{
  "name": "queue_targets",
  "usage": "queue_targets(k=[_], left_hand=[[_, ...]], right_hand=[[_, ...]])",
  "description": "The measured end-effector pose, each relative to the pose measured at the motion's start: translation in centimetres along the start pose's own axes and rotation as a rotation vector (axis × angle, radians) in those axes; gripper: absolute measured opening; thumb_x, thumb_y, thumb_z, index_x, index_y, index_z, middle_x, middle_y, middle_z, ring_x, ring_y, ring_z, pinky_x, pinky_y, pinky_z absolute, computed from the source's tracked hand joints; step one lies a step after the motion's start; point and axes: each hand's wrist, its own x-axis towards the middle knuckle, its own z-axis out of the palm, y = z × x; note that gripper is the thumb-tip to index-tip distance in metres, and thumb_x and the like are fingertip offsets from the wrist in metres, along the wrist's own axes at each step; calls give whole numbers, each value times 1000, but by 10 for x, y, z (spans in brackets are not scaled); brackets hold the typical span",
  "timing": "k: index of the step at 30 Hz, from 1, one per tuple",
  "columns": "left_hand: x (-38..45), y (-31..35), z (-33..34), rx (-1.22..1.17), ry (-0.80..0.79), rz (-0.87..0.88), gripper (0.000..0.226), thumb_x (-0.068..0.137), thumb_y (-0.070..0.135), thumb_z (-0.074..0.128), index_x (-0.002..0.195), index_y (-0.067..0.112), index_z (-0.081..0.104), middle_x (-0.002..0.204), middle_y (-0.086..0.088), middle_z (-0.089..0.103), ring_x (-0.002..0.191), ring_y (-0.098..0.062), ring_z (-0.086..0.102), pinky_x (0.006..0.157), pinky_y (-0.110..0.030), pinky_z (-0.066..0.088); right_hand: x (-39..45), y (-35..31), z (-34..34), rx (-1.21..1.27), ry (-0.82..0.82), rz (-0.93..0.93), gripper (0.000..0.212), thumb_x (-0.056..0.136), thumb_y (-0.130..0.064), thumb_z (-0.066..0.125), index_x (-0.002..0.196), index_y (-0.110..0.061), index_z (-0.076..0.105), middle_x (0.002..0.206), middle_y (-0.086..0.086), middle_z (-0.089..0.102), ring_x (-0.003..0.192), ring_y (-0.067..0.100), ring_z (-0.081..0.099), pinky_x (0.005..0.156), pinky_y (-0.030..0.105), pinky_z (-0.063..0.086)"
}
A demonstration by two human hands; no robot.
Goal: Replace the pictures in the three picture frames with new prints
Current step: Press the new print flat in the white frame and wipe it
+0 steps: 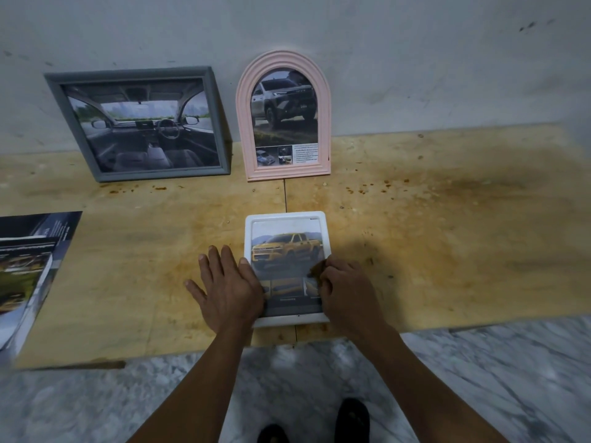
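White frame [285,215], rounded corners, lies flat on wooden board [415,219], near edge, yellow pickup print [284,251] inside. Left hand [225,289] flat, fingers spread over frame's left rim. Right hand [347,290] fingers curled, pinching print's right edge.

Worktop [447,219] butts against the wall [415,59]. Two frames stand at the back, leaning on the wall: rectangular frame [140,123] left, arched frame [284,116] just beside it on the right. Third frame [286,270] lies flat near the front edge, in front of the arched one. Left hand [228,290] rests over its left edge, right hand [347,290] over its lower right part. Stack of prints [28,273] lies at far left, well apart. Floor [479,378] in front.
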Motion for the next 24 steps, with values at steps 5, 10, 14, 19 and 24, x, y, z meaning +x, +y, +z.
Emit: queue_targets(k=[5,10,14,19,24], left_hand=[[0,-1,1,5,-3,8,57,103,45,17,156,22,23,166,1,12,153,-19,-2,120,-58,-5],[1,-2,1,3,-8,10,57,103,45,16,156,22,23,166,0,11,153,-19,-2,120,-57,-5],[0,-2,1,-2,-8,14,56,104,43,17,155,22,24,166,0,12,153,-20,-1,120,-59,-4],[2,-3,1,2,-22,29,56,104,42,16,154,21,24,166,-1,12,153,-21,-1,119,-60,-4],[5,-6,-2,24,-34,72,51,102,39,23,148,19,30,160,-7,22,149,-29,11,115,-64,10]], right_hand=[[-14,-3,-4,-29,-47,-27,12,74,0,70,74,-12,68,88,-2,66,77,21,54,69,18,32],[-27,-9,-10,-3,-69,-41,19,72,5,71,75,-14,71,84,-4,69,72,16,48,63,21,36],[-33,-11,-18,54,-169,-12,20,84,1,59,85,-15,72,80,-3,68,69,18,47,63,22,36],[-54,-13,-18,224,-54,73,23,93,-15,56,111,-23,69,88,-27,52,88,11,46,71,11,37],[-81,-25,10,-18,92,72,35,94,-27,44,122,-22,65,124,-10,63,117,18,50,91,38,42]])
